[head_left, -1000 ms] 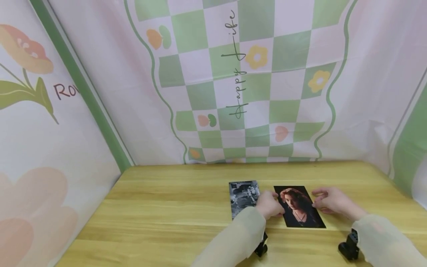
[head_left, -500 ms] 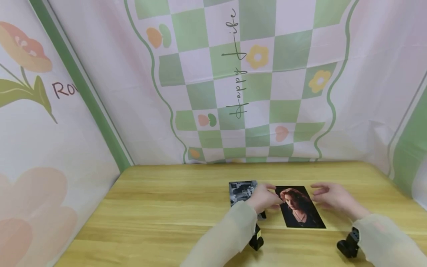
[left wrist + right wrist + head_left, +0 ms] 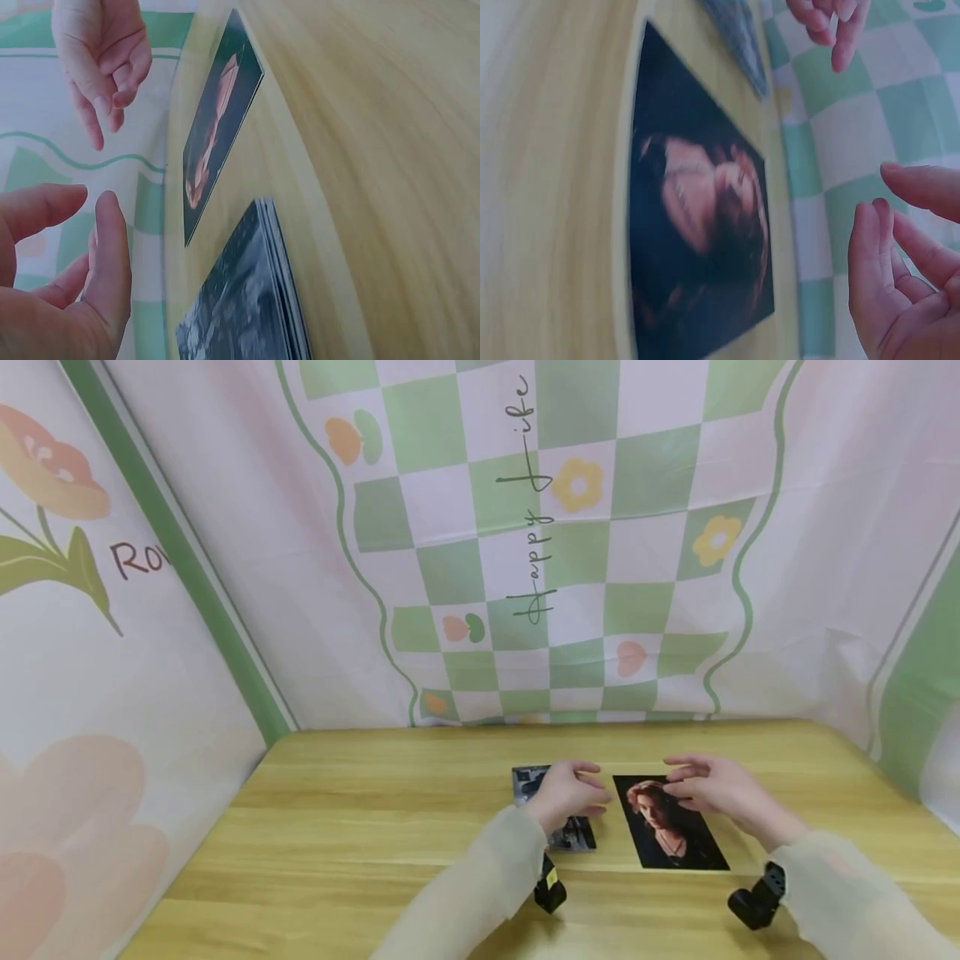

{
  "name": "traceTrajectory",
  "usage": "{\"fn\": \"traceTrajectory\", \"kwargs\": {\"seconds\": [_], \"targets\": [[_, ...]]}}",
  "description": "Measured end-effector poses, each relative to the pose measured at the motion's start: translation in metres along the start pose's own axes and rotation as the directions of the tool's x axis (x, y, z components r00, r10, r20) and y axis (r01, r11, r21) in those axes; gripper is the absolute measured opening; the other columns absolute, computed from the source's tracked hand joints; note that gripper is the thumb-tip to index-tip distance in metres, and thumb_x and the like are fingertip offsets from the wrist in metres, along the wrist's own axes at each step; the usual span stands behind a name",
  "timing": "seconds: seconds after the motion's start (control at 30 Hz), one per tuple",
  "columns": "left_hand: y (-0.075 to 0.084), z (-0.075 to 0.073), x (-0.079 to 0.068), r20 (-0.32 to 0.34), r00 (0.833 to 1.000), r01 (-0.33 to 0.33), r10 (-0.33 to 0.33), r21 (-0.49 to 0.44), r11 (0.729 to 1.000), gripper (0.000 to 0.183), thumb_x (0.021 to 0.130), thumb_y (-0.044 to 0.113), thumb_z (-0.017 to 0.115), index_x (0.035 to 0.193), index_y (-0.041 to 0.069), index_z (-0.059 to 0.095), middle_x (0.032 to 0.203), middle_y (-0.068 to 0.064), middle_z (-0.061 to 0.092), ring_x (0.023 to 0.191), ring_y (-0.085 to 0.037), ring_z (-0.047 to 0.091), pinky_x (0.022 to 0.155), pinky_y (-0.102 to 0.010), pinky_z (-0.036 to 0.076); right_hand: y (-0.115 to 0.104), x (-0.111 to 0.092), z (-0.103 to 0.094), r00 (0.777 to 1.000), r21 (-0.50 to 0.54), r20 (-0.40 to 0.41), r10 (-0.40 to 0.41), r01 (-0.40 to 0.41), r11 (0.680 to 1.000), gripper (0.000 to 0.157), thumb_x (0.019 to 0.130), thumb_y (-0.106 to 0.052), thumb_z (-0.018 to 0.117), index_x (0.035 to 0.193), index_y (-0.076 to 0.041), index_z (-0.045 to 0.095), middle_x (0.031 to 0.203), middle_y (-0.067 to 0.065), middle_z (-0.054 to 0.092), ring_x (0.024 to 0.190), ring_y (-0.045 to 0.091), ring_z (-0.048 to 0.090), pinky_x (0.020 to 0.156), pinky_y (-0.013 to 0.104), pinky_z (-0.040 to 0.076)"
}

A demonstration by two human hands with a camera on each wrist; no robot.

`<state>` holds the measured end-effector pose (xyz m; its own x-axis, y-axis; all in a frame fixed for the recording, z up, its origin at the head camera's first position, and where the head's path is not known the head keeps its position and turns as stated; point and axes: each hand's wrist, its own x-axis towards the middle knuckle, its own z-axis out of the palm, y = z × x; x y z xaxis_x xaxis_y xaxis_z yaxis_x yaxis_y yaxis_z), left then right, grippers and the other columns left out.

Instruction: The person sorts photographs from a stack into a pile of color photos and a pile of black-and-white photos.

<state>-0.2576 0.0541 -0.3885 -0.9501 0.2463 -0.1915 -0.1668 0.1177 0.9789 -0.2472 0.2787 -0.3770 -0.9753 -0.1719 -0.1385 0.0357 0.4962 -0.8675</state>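
A dark portrait photo (image 3: 667,845) of a person with reddish hair lies flat on the wooden table. Just left of it is a stack of photos (image 3: 576,837), the top one black and white; the left wrist view shows several layers at the edge of the stack (image 3: 255,292). My left hand (image 3: 566,795) hovers over that stack, hiding its middle, with fingers loosely bent and nothing between them. Above the portrait's upper right edge is my right hand (image 3: 716,789), thumb and fingers apart and holding nothing. Both wrist views show the hands raised off the photos.
The wooden table (image 3: 360,827) reaches back to a fabric wall (image 3: 660,552) with green and white checks. Another printed cloth (image 3: 112,693) hangs along the left side. Black wrist cameras (image 3: 757,897) hang below both sleeves.
My left hand has drawn away from the portrait's left edge, moving left over the stack. My right hand has risen and shifted left over the portrait's upper corner. The photos stay put.
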Motion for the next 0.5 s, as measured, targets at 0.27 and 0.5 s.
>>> {"fn": "traceTrajectory", "kwargs": {"seconds": [0.27,0.5], "targets": [[0.001,-0.022,-0.005,0.007,1.0,-0.019,0.019,0.023,1.0,0.043,0.083,-0.003,0.067,0.124,-0.001,0.056,0.096,-0.009,0.063,0.082,-0.018,0.065,0.074,-0.031,0.06,-0.018,0.002,0.014,0.999,0.023,0.03,-0.038,0.038,0.999,0.058,0.092,-0.008,0.06,0.138,0.013,0.033,0.124,0.034,0.049,0.099,0.023,0.064,0.079,0.034,0.059],[0.003,-0.039,-0.009,0.023,0.999,-0.042,0.041,0.052,0.998,0.038,0.085,-0.001,0.066,0.122,0.001,0.057,0.098,-0.01,0.064,0.084,-0.017,0.065,0.077,-0.033,0.06,-0.03,0.005,0.027,0.997,0.104,0.052,-0.065,0.059,0.993,0.058,0.09,-0.003,0.06,0.138,0.014,0.033,0.116,0.027,0.056,0.089,0.016,0.066,0.076,0.033,0.06]]}}
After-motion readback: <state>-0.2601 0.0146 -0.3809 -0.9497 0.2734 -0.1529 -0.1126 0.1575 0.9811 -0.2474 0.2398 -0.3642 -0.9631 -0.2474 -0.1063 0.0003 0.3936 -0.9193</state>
